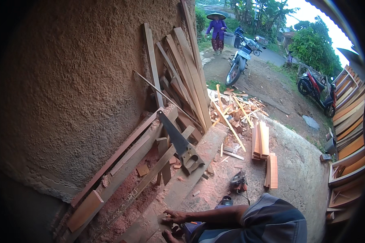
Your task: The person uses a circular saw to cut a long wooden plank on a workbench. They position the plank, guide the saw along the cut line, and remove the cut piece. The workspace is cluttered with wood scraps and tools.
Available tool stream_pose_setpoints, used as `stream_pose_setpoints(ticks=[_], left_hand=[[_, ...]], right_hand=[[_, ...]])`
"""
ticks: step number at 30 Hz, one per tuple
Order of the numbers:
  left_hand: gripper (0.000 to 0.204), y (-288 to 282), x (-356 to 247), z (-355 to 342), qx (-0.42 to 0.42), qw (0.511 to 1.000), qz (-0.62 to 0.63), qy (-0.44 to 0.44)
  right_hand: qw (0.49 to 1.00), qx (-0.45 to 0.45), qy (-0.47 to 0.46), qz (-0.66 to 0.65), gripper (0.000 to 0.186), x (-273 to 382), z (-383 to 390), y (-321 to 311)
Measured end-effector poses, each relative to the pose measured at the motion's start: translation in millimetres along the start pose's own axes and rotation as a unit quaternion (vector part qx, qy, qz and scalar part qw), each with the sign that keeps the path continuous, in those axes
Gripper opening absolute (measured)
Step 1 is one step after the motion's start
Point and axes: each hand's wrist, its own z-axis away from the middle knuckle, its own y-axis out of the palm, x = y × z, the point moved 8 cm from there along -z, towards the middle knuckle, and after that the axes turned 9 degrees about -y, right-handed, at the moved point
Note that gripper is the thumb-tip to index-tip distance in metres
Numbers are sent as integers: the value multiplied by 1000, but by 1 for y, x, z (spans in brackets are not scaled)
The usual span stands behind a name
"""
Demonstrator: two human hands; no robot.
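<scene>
My right hand point(174, 217) reaches in from the right and rests at the edge of a wide wooden plank point(178, 190), its fingers bent and drawn together. Just below it, my left hand point(170, 235) shows only in part at the lower edge of the picture, fingers curled. Whatever small thing either hand may hold is hidden. Farther up the plank lies a handsaw point(180, 141), its wooden handle on the plank and its dark blade pointing up and left across narrower boards.
Long boards point(186, 69) lean against the rough wall point(69, 81). Offcuts point(235, 109) lie heaped beyond the plank, near stacked wood pieces point(260, 139). A power tool point(238, 182) sits on the floor. Outside are a motorcycle point(240, 58), a red scooter point(316, 89) and a person in a wide hat point(217, 30).
</scene>
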Motion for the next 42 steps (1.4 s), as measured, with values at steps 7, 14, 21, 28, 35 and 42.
stream_pose_setpoints(ticks=[7, 14, 21, 28, 35, 42], left_hand=[[69, 67, -64, 75, -154, 975, -151, 58], [60, -24, -73, 145, -306, 937, -4, 168], [53, -170, -139, 220, -377, 845, 221, 308], [84, -211, -237, 196, -318, 895, 198, 241], [78, -211, -254, 169, -342, 900, 155, 220], [68, -183, -266, 197, -329, 900, 138, 252]], right_hand=[[997, -32, 13, -70, 98, -11, -35, 42], [988, -40, -6, -146, 81, -6, -56, 67], [996, 49, 49, -48, 73, -1, -102, 148], [990, -36, 35, 132, 72, -24, -163, 201], [989, -20, 46, 141, 73, -22, -158, 196], [998, -6, 8, 66, 75, -11, -167, 225]])
